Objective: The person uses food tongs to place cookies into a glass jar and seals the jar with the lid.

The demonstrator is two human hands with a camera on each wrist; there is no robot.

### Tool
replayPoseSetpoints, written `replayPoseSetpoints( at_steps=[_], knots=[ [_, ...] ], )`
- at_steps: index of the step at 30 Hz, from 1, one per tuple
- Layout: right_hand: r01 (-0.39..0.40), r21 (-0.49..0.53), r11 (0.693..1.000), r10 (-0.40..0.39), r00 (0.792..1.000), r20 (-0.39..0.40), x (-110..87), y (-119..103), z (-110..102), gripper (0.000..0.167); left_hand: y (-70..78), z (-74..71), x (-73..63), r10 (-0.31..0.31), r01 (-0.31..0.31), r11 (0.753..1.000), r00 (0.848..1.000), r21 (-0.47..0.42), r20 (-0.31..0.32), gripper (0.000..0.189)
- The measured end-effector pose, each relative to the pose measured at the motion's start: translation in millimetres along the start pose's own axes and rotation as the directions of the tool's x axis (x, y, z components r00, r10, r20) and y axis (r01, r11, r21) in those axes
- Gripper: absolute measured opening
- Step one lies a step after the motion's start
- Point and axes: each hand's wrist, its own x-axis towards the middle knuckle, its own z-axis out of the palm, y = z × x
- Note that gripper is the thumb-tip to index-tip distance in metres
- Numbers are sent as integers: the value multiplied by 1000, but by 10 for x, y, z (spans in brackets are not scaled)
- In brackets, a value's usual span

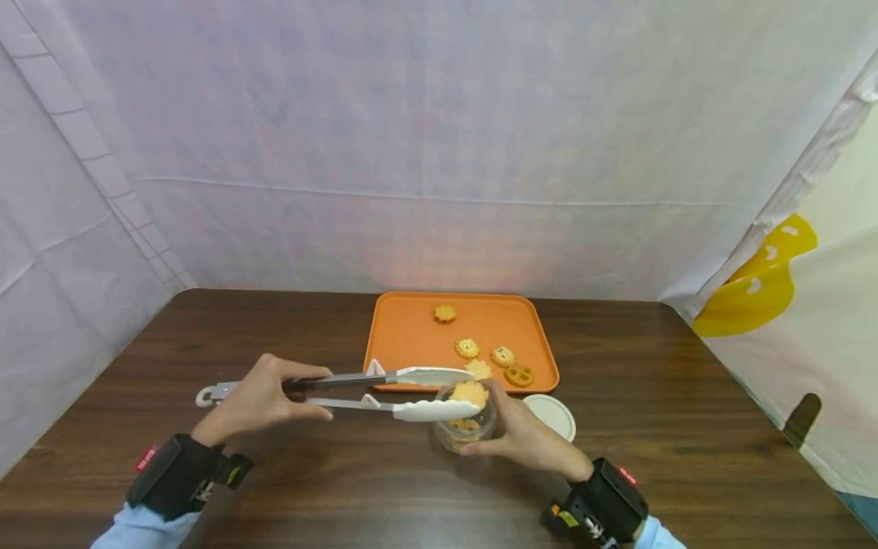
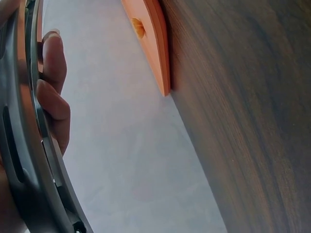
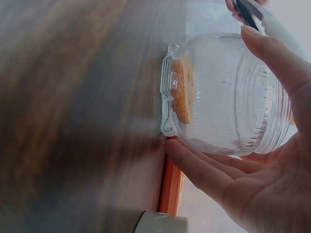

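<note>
The left hand [image 1: 264,400] grips tongs [image 1: 428,412] lying crosswise over the glass jar [image 1: 449,438], scalloped cookie [image 1: 470,393] between their tips, the right hand [image 1: 524,436] clasping the jar's right side.

Light blue sleeves [image 1: 147,530], black wrist bands [image 1: 174,476], red tags [image 1: 146,458]

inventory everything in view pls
Wooden table: 1, brown, foreground
Rectangular tray: 1, orange, far side
Round scalloped biscuits: 4, golden, on tray
Pretzel biscuit: 1, golden, on tray
Round glass jar: 1, clear, before tray
Jar biscuit: at least 1, golden, inside
Long tongs: 1, black, white, over jar
Fluted biscuit: 1, golden, between tongs' tips
Round lid: 1, white, beside jar
Fabric sheets: several, whitish, surrounding
Curved shapes: 2, yellow, dark, right sheet
Left grip: 1, bare, on tongs
Right grip: 1, bare, around jar
Wristbands: 2, black, wrists
Sleeves: 2, pale blue, forearms
</note>
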Motion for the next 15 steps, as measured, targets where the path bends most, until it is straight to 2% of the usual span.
replayPoseSetpoints(
  at_steps=[5,15],
  knots=[
    [0,-5,1000,0,1000,-9,0,-11,3,84,-13,8,-7,3,-3,1000,1000,1,8,47],
    [-19,4,1000,19,1000,1,-11,-22,1,92,-25,16,-4,-45,44,999,998,6,47,50]
  ],
)
